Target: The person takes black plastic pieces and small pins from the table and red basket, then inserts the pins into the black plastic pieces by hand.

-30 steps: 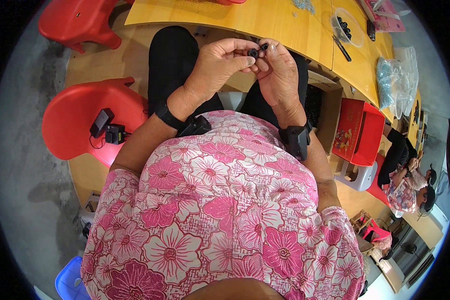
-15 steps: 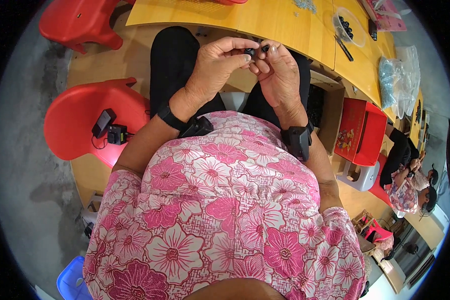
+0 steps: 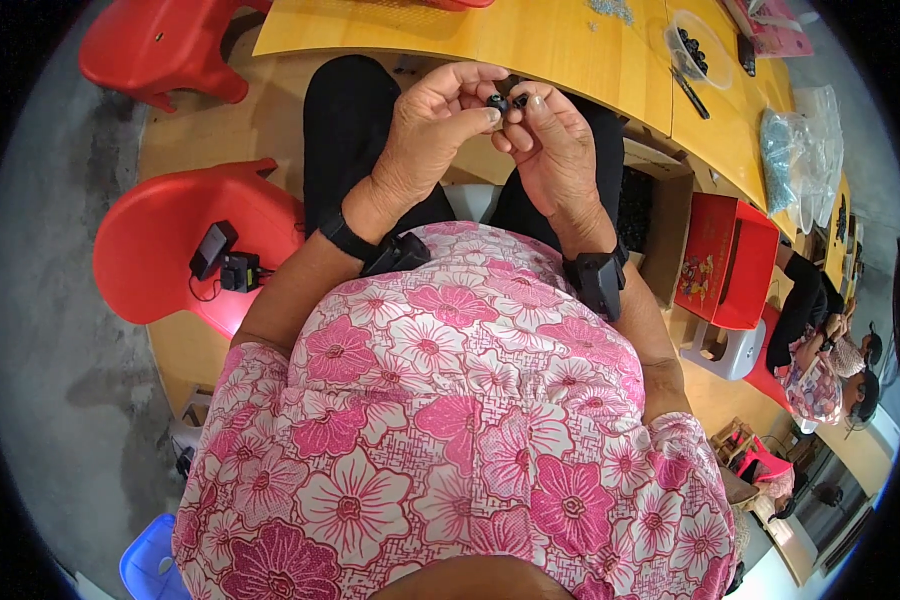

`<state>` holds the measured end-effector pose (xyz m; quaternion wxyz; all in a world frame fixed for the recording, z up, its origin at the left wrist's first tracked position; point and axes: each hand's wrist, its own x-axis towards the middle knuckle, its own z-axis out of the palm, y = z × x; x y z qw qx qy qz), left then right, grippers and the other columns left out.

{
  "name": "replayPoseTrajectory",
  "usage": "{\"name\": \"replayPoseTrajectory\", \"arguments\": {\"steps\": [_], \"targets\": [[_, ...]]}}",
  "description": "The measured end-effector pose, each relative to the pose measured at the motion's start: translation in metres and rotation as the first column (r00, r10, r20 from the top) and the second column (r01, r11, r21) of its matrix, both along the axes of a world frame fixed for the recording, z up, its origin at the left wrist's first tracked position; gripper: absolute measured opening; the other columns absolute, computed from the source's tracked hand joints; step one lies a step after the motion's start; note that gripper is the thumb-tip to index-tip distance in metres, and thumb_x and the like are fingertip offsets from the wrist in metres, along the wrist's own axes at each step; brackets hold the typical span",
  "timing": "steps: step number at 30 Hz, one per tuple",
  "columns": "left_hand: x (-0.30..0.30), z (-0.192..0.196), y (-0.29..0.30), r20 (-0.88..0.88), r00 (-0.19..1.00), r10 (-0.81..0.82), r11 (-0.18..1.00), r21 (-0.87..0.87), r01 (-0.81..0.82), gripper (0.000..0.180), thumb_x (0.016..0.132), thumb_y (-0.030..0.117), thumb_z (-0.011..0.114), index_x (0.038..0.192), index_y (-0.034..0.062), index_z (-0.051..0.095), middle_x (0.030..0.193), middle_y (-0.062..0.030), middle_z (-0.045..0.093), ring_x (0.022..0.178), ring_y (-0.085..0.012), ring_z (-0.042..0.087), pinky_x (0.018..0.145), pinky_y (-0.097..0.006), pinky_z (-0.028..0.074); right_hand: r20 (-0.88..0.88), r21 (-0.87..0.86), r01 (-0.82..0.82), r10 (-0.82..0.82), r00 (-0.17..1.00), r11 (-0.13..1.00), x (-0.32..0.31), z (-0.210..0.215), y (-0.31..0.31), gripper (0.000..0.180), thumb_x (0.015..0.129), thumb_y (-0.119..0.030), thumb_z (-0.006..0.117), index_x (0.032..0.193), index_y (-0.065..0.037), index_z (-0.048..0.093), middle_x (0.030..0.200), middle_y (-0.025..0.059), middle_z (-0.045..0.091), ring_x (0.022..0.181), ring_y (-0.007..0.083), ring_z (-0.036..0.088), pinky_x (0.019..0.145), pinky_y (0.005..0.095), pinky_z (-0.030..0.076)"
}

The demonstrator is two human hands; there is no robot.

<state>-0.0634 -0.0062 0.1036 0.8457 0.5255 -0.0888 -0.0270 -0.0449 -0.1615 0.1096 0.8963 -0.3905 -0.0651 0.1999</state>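
Note:
Above my lap, close to the table's near edge, my two hands meet. Between thumb and fingers, my left hand (image 3: 420, 125) pinches a small round black part (image 3: 497, 102). My right hand (image 3: 555, 150) is closed on a smaller black piece (image 3: 520, 101), held just beside the round part. Whether the two pieces touch is too small to tell. Fingertips cover much of both.
On the yellow table (image 3: 570, 60) are a clear bowl (image 3: 722, 70) of black parts, a black pen (image 3: 690, 95) and plastic bags (image 3: 800, 150). An open carton (image 3: 667, 230) and a red box (image 3: 720, 260) stand right. A red chair (image 3: 160, 240) holds black devices.
My right hand has shifted slightly left, bringing its black piece closer to the round part. The left index finger has lifted and straightened a little.

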Motion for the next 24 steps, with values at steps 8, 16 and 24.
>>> {"name": "replayPoseTrajectory", "arguments": {"steps": [8,16,24], "targets": [[0.002,0.0,0.001,0.032,0.998,0.055,0.998,0.016,-0.055,0.035,0.085,-0.005,0.052,0.12,-0.0006,0.053,0.101,-0.0051,0.053,0.088,-0.0121,0.056,0.073,-0.027,0.054,-0.002,0.009,-0.026,0.026,1.0,1.0,0.002,0.0,0.002,0.02,0.094,-0.016,0.055,0.105,0.001,0.058,0.081,0.0035,0.058,0.06,0.0081,0.045,0.064,0.0267,0.048],[0.002,0.002,0.0,0.034,0.996,0.079,0.997,0.011,-0.079,0.036,0.085,-0.004,0.054,0.12,0.0007,0.054,0.1,-0.0031,0.053,0.089,-0.0094,0.055,0.078,-0.023,0.05,-0.01,0.004,-0.026,0.026,1.0,1.0,0.001,0.004,0.002,0.021,0.094,-0.016,0.056,0.105,0.001,0.059,0.081,0.0033,0.058,0.06,0.0079,0.045,0.065,0.0267,0.048],[0.002,0.005,0.001,0.195,0.977,0.086,0.97,0.209,-0.127,0.046,0.081,-0.007,0.057,0.126,-0.0005,0.049,0.093,-0.0014,0.054,0.086,-0.0061,0.052,0.078,-0.019,0.045,-0.002,-0.043,0.032,-0.032,0.999,0.999,0.005,0.003,0.001,0.019,0.093,-0.014,0.056,0.105,0.001,0.06,0.081,0.002,0.056,0.06,0.0072,0.044,0.063,0.0261,0.047]]}}
